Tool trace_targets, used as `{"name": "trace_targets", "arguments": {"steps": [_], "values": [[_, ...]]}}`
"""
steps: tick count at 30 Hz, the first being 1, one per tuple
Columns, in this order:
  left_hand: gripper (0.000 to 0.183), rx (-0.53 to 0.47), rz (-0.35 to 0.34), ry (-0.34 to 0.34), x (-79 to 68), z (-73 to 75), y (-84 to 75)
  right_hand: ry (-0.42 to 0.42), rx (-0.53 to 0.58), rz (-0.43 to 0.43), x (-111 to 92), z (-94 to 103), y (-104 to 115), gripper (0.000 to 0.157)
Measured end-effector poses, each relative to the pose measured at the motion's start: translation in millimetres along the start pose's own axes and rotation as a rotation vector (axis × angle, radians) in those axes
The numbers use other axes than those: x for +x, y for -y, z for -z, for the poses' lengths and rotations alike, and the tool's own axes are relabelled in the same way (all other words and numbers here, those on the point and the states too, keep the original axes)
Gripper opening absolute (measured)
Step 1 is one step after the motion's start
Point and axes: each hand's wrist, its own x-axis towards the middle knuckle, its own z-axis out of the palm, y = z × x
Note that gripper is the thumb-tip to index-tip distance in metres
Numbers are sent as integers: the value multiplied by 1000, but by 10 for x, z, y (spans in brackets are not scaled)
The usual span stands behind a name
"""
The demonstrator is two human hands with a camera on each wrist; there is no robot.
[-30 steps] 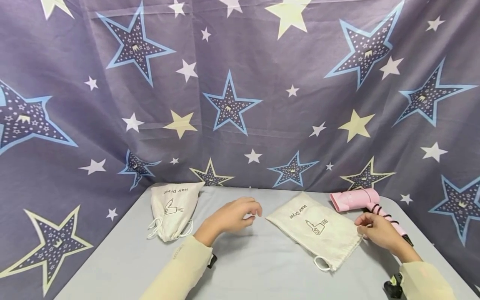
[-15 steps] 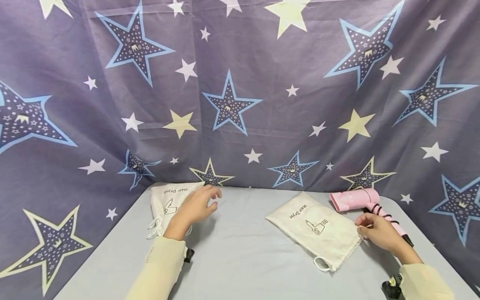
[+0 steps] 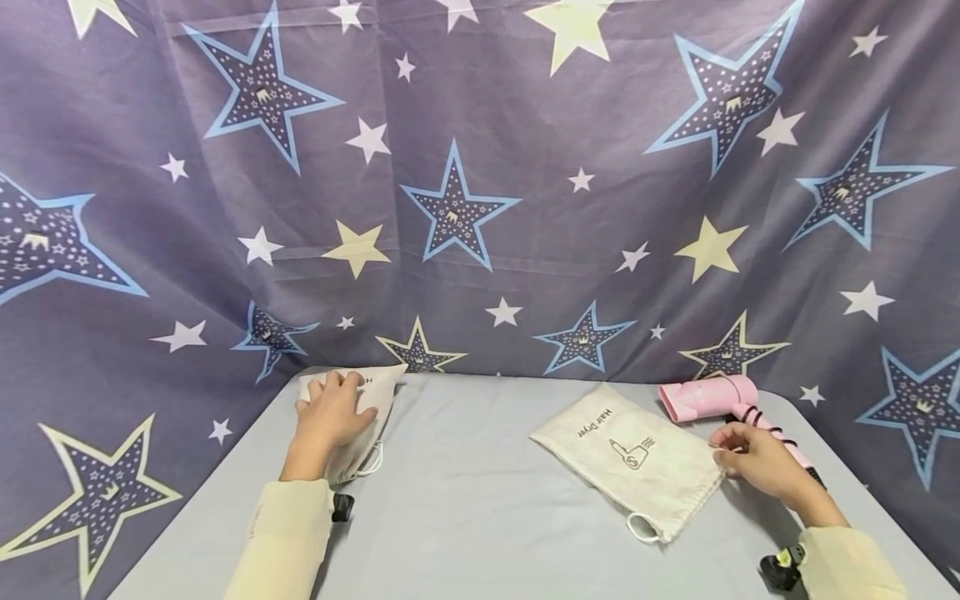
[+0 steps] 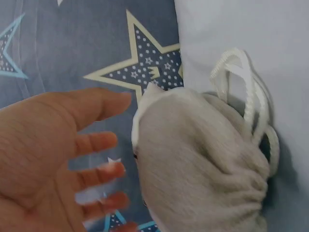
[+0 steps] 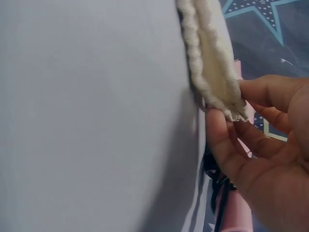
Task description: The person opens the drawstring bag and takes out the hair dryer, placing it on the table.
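Pinching the mouth edge of the right pouch (image 3: 628,458), my right hand (image 3: 752,460) holds 1 corner between thumb and fingertips; apply light pressure so the opening does not crush. My left hand (image 3: 330,414), fingers spread and gripping nothing, is over the left pouch (image 4: 193,162); I cannot tell whether any tip touches. For a secure grip, I advise closing thumb and fingers on opposite sides of its bulky body, clear of the white drawstring (image 4: 249,92). The 2 pouches lie on the table (image 3: 480,508), well apart. The pink hair dryer (image 3: 708,398) lies beside my right hand; avoid knocking it.
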Motion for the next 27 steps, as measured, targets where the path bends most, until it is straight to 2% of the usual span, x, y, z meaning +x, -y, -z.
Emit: {"name": "trace_targets", "arguments": {"steps": [4,8,15,27], "values": [[64,-19,69,84,-17,-3,78,14,15,8,8,17,43,20],[66,-37,92,121,-5,-18,107,16,18,18,-8,9,83,20],[61,-66,108,110,18,-38,65,0,35,10,-38,-9,74,22],[58,-43,115,80,55,-125,15,-10,26,2,-24,-11,-3,22]]}}
